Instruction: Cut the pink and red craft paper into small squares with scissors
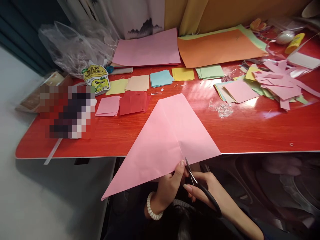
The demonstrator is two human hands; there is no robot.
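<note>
The left hand (pixel 168 186) pinches the near edge of a folded pink paper sheet (pixel 155 143) overhanging the glossy red table (pixel 270 133), its crease (pixel 174 132) running away from black-handled metal scissors (pixel 207 194) gripped in the right hand (pixel 210 181).

I face a glossy red table (pixel 250 133); small stacks of coloured paper (pixel 161 78) dot it; larger sheets (pixel 148 49) lie behind them; paper scraps (pixel 281 85) heap at right.

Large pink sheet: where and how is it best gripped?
The pink sheet is probably best pinched at its near edge, left of the scissors, from the near side, thumb on top as the left hand has it: that edge juts past the table, leaving its underside reachable.
</note>
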